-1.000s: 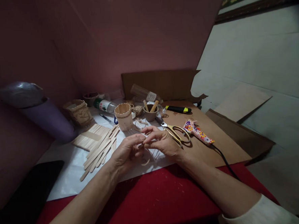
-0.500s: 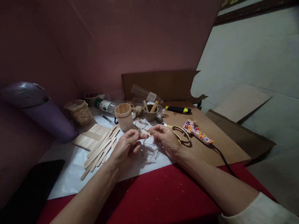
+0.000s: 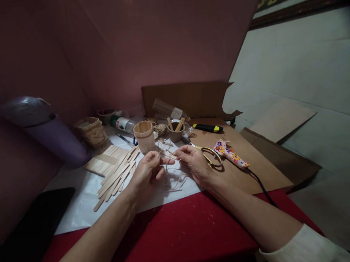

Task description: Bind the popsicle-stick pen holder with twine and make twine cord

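Thin strands of twine (image 3: 168,154) stretch between my two hands over the white sheet. My left hand (image 3: 151,167) pinches one end between thumb and fingertips, its index finger pointing right. Opposite it, my right hand (image 3: 191,161) grips the twine with thumb and forefinger. Loose twine (image 3: 175,181) lies curled beneath the hands. Just behind my left hand stands a pale wooden cup (image 3: 145,137) with a scalloped rim. Craft sticks (image 3: 120,176) lie fanned out to the left. Gold-handled scissors (image 3: 212,157) rest beside my right hand.
A floral glue gun (image 3: 231,154) and a black-yellow cutter (image 3: 208,128) lie on cardboard (image 3: 254,173) at the right. Behind are a small pot (image 3: 176,136) with sticks, plastic bottles (image 3: 121,123) and a second wooden basket (image 3: 91,132). A purple object (image 3: 56,134) leans at the left.
My hands have moved slightly apart, and the twine between them shows more clearly. The view has shifted very slightly; the other objects stay in place.
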Tool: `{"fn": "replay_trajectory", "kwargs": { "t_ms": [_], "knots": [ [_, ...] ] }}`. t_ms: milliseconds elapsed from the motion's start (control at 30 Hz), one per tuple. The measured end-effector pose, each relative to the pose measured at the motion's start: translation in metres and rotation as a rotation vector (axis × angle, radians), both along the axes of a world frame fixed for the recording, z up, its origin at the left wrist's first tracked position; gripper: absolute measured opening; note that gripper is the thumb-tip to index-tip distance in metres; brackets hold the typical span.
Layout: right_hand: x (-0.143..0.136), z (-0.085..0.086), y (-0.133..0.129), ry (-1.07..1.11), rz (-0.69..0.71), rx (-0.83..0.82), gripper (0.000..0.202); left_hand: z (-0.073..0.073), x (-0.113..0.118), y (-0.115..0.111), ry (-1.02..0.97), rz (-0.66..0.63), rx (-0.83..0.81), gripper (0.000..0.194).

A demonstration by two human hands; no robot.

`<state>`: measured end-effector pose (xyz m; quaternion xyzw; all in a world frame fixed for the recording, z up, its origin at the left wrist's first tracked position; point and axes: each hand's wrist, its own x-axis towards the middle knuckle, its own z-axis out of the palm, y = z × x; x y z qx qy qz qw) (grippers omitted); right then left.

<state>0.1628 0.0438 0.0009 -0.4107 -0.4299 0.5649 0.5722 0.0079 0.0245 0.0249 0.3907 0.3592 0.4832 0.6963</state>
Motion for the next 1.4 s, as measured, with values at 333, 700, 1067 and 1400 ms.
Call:
{"fn": "replay_trajectory", "kwargs": {
  "t_ms": [333,700,1067,1400],
  "knots": [
    [0.0,0.001,-0.001,-0.001,-0.01,0.005,0.022,0.005,0.0,-0.007,0.035,-0.295,0.064,0.017],
    [-0.002,0.003,-0.002,-0.014,-0.023,0.023,0.023,-0.005,0.007,-0.009,0.416,-0.29,0.259,0.016],
    [-0.003,0.005,-0.003,-0.123,-0.089,0.139,0.02,-0.011,0.006,-0.004,0.601,0.144,0.472,0.015],
    [-0.005,0.003,-0.004,-0.279,-0.141,0.327,0.014,0.002,0.008,-0.012,0.028,-0.269,-0.209,0.025]
  ]
}}
